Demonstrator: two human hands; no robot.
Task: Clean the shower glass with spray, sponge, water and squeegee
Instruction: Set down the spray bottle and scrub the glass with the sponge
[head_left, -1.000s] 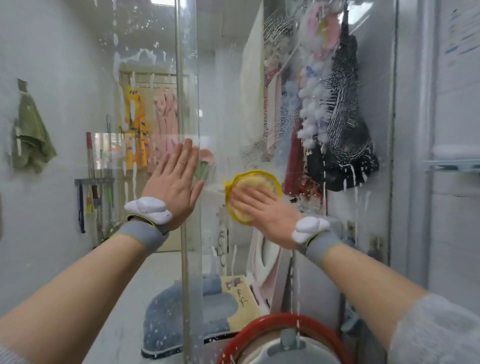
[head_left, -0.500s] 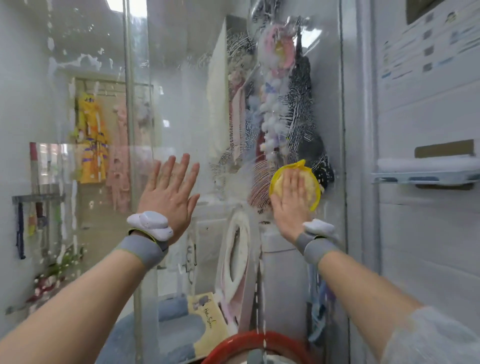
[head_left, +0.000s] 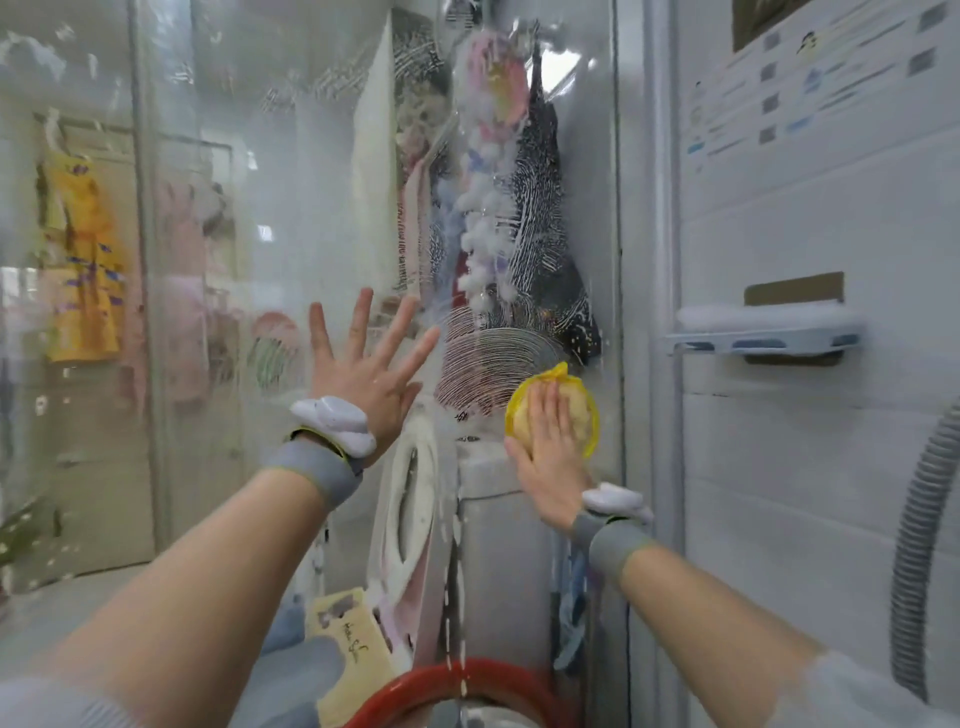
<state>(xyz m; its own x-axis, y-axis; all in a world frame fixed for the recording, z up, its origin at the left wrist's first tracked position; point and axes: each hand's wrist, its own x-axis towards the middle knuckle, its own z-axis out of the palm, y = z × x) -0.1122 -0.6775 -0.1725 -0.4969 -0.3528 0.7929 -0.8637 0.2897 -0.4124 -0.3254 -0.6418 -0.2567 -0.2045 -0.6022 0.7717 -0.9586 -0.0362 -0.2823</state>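
The right hand (head_left: 553, 447) is pressing the round yellow sponge (head_left: 556, 413) flat on the soapy shower glass (head_left: 311, 208) to scrub it. The left hand (head_left: 363, 364) is lying spread and holding nothing, likely steadying the person.

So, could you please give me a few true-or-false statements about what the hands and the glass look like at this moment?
1. The right hand presses a yellow sponge flat against the shower glass. True.
2. The left hand holds a squeegee. False: it holds nothing, with its fingers spread.
3. Soapy streaks curve across the glass just left of the sponge. True.
4. The sponge sits at the glass's left edge. False: it is near the right edge, beside the white wall.
5. Both wrists wear grey bands. True.
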